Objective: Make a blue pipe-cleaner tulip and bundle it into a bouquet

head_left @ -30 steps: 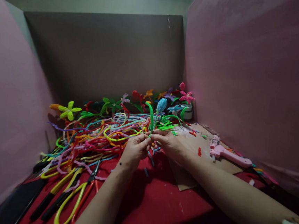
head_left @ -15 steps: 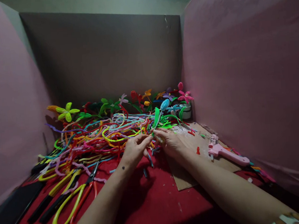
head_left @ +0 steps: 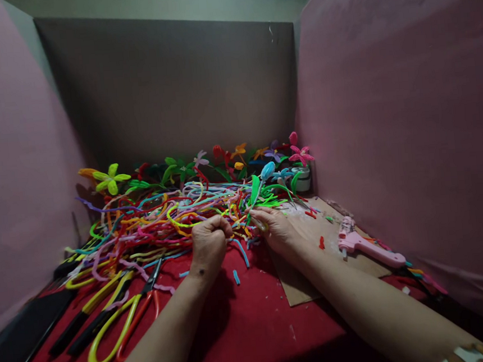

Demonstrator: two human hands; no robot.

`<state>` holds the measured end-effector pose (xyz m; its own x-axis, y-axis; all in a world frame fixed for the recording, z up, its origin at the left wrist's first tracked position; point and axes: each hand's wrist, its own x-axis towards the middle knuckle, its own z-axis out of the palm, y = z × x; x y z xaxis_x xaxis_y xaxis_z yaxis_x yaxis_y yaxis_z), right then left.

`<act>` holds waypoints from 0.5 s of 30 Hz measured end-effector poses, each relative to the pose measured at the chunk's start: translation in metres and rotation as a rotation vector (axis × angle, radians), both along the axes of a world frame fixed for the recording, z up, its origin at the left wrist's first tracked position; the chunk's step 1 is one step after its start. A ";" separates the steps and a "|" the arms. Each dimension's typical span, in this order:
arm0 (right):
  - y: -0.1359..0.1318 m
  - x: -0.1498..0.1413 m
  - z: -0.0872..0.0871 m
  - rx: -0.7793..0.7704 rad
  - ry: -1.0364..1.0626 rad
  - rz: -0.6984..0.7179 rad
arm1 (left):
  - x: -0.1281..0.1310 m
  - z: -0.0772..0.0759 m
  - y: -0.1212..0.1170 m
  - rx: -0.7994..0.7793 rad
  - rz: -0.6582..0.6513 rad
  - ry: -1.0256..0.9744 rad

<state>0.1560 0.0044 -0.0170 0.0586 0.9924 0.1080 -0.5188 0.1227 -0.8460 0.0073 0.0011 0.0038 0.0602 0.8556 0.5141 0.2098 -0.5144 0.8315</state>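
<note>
My right hand (head_left: 273, 227) pinches the stem of a light blue pipe-cleaner tulip (head_left: 268, 171), which stands upright above the fingers. A bright green pipe-cleaner leaf (head_left: 255, 191) rises beside the stem, just left of the blue bud. To the left, my left hand (head_left: 210, 243) is closed like a fist, apart from the flower. Its curled fingers hide whatever may be inside. Short light blue pipe-cleaner pieces (head_left: 236, 277) lie on the red cloth below the hands.
A tangle of coloured pipe cleaners (head_left: 151, 217) spreads behind my left hand. Pliers (head_left: 90, 312) and scissors (head_left: 123, 326) lie at left beside a black flat object (head_left: 26, 329). At right, a pink glue gun (head_left: 369, 246) rests on cardboard (head_left: 296, 283). Finished flowers (head_left: 112, 179) line the back.
My left hand has come away from the stem, moving left and curling into a fist. My right hand keeps its hold on the tulip in nearly the same place.
</note>
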 end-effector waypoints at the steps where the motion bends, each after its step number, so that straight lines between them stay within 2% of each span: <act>1: 0.000 0.000 0.000 -0.001 -0.005 -0.002 | 0.000 0.001 -0.001 -0.037 -0.021 -0.012; 7: -0.001 0.000 0.000 0.018 -0.043 -0.001 | 0.004 0.002 -0.002 -0.130 -0.132 -0.097; 15: -0.001 0.000 -0.001 0.006 -0.055 -0.001 | 0.005 0.002 -0.002 -0.192 -0.164 -0.169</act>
<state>0.1561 0.0035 -0.0180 0.0534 0.9917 0.1168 -0.4717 0.1281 -0.8724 0.0120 -0.0011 0.0060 0.1328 0.9241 0.3584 -0.0132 -0.3599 0.9329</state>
